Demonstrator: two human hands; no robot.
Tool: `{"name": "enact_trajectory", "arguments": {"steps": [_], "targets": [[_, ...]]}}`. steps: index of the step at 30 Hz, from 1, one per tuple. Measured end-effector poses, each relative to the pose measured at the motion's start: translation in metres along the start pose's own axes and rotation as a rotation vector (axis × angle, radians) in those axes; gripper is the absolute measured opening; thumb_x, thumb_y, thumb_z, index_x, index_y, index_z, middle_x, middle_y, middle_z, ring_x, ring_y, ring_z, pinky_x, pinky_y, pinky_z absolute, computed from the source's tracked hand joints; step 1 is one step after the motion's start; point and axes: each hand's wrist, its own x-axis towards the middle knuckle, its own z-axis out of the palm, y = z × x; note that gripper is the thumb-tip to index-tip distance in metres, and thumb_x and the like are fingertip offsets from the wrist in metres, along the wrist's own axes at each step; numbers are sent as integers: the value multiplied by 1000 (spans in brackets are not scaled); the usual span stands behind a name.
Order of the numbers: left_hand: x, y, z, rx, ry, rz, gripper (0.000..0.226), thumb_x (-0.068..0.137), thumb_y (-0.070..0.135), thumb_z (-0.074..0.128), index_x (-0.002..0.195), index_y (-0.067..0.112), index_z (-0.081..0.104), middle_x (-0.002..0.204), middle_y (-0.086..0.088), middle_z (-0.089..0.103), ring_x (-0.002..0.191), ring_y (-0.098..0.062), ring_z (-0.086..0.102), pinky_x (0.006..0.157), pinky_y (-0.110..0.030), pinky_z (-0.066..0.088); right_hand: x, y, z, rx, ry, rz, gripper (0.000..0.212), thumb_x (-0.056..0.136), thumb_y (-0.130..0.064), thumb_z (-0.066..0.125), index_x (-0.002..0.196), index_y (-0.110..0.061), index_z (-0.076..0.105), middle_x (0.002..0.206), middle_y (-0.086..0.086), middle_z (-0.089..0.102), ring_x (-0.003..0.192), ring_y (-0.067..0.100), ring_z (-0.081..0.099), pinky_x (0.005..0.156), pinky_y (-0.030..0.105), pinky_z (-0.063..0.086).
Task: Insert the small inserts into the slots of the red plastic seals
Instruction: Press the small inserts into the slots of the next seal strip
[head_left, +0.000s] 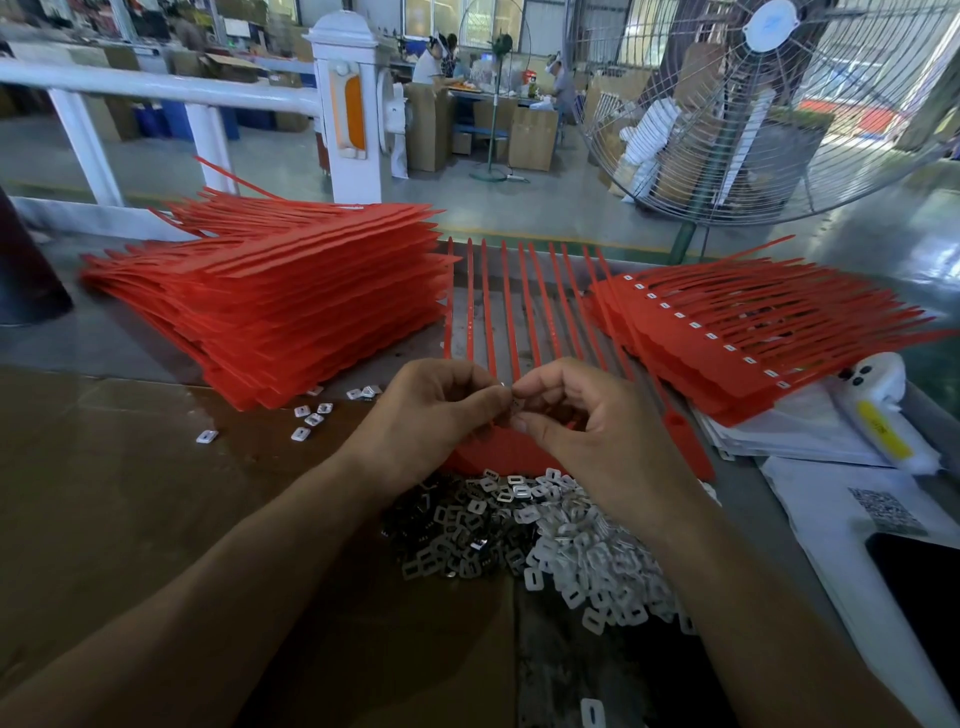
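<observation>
Both hands meet over the middle of the tabletop (130, 338). The left hand (431, 410) has its fingers curled, thumb and forefinger pinched at a small insert (514, 406) that sits between the two hands. The right hand (576, 421) also curls its fingers, its fingertips pinching the same insert from the other side. The piece is tiny and partly hidden, so its exact shape cannot be told.

Under the hands lies a red seal sheet (691, 452), its straps fanning away from the person across the tabletop. Just nearer the person, touching the sheet's edge, is a heap of inserts (561, 540), white ones to the right and darker, shiny ones to the left. A few loose inserts (311, 415) lie on brown cardboard (104, 493) to the left.

A tall stack of red seals (291, 296) stands on the left. A lower stack (737, 338) on the right shows a row of white inserts already seated along its edge. Beside it lies a white device (883, 415) with a yellow label, on papers (810, 436). A large fan (769, 104) stands beyond the tabletop.
</observation>
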Motion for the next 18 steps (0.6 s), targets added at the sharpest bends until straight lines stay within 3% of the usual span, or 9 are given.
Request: {"name": "enact_trajectory", "arguments": {"steps": [4,12,18], "targets": [[-1,2,1,-6,-8,-4,20,98,25,64,91,9,74,84,-10,75,74,-19,66,69,-28,52,0,0,0,-10,15,-8,21,87,-20,80,99,-35,72,92,-12,72,87,6,68,76,15,53],[-2,2,0,-5,-20,9,18,99,21,63,94,7,72,84,-6,76,75,-19,66,69,-27,53,0,1,0,-21,30,-8,20,88,-21,80,99,-35,73,92,-13,72,88,4,68,76,13,51],[-2,3,2,-9,-15,10,19,100,19,61,93,4,71,79,1,74,73,-15,64,68,-26,52,1,2,0,-22,41,-11,16,90,-22,78,100,-34,75,92,-14,74,88,7,70,77,22,57]]}}
